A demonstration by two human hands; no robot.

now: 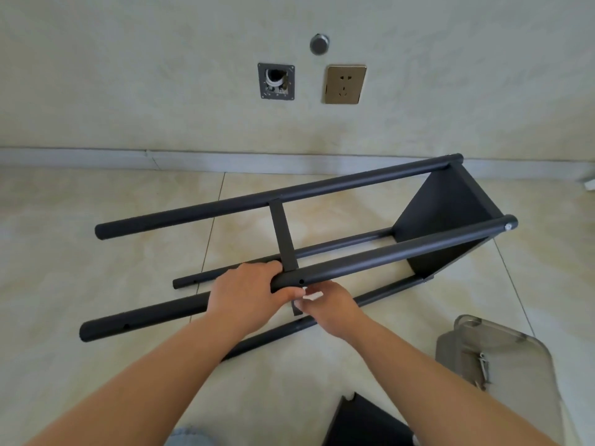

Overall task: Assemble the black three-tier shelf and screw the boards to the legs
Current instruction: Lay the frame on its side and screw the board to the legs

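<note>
shelf frame [322,220] lies on its side on the tiled floor [96,252]. left hand [248,294] grips the near upper leg's [402,249] end; right hand [328,309] pinches a small white piece [311,296] beneath it.

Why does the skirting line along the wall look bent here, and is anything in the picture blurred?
Head view: the wide-angle lens bows the pale skirting board; light is soft and even, shadows faint under the black tubular shelf legs; the small white piece pinched by the right hand is smeared, while the left hand gripping a leg stays sharp.
</note>
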